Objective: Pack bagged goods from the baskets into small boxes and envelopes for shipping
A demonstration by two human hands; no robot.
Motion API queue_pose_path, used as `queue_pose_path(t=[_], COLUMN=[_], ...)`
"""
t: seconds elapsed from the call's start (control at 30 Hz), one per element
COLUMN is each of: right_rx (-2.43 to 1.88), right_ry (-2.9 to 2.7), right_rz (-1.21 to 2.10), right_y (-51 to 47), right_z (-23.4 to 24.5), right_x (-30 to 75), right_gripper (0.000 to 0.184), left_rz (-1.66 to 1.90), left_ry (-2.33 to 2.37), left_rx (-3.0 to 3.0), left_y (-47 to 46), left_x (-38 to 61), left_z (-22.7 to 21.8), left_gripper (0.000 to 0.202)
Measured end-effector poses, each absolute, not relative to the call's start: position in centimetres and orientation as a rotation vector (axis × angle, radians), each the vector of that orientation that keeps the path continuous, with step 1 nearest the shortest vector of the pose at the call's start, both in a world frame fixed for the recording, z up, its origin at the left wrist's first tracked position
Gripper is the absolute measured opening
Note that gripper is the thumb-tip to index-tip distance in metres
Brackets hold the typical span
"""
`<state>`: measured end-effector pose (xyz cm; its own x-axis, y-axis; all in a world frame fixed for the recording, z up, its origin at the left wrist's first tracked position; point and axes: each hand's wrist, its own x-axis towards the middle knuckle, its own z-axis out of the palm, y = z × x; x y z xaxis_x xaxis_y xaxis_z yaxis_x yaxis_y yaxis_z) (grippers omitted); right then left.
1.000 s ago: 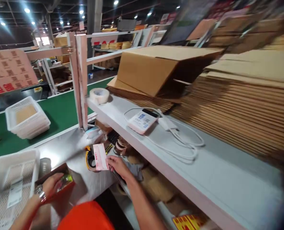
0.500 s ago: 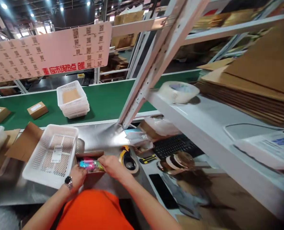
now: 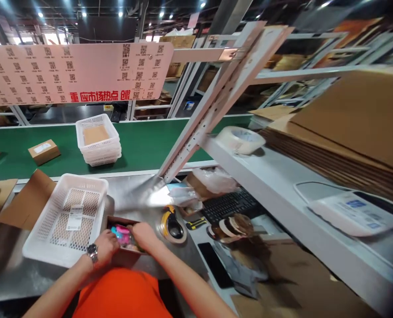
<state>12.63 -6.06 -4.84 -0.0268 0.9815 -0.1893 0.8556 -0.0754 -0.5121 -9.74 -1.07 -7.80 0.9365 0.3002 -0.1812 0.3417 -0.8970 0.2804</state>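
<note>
A small open cardboard box point(image 3: 125, 221) stands on the metal bench in front of me. Inside it lie bright pink and blue packets point(image 3: 121, 234), whose exact kind I cannot make out. My left hand point(image 3: 106, 247), with a watch on the wrist, is closed around the box's left near side, its fingertips at the packets. My right hand point(image 3: 145, 236) reaches into the right part of the box, fingers bent; their tips and whatever they grip are hidden. Left of the box is a white plastic basket point(image 3: 98, 187) with a labelled slip point(image 3: 75, 217) in it.
A tape dispenser point(image 3: 173, 227), a yellow utility knife point(image 3: 196, 223), a phone point(image 3: 215, 265) and a keyboard point(image 3: 229, 205) lie to the right. A shelf point(image 3: 249, 170) with a tape roll point(image 3: 239, 139) juts in there. Behind, stacked baskets point(image 3: 98, 148) and a carton point(image 3: 44, 152) sit on a green belt point(image 3: 143, 139).
My view has tilted and shifted slightly. My right hand has moved from the box's right rim further into it, and the packets now lie lower inside.
</note>
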Motion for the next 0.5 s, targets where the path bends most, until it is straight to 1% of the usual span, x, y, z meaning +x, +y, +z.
queue_pose_path(t=[0.1, 0.17, 0.3, 0.43, 0.5], right_rx=[-2.039, -2.042, -2.067, -2.118, -2.129], right_ry=[-2.119, -2.214, -2.325, -2.386, -2.391], right_rz=[0.718, 0.706, 0.701, 0.692, 0.678], right_y=[-6.3, -6.1, -4.8, -3.3, -3.1], right_z=[-4.7, -4.7, -5.2, -5.8, -5.7], right_x=[12.7, 12.3, 10.4, 8.4, 8.1], right_gripper=[0.032, 0.035, 0.034, 0.027, 0.028], left_rz=[-0.186, -0.158, -0.125, -0.121, -0.055], left_ry=[0.491, 0.505, 0.506, 0.548, 0.570], left_rx=[2.784, 2.779, 2.763, 2.694, 2.652], left_y=[-1.3, -1.5, -1.7, -1.9, -2.1], left_x=[-9.6, -9.6, -9.3, -9.4, -9.8], left_z=[-7.9, -8.0, -7.7, -7.1, -7.2], left_gripper=[0.016, 0.016, 0.019, 0.018, 0.021])
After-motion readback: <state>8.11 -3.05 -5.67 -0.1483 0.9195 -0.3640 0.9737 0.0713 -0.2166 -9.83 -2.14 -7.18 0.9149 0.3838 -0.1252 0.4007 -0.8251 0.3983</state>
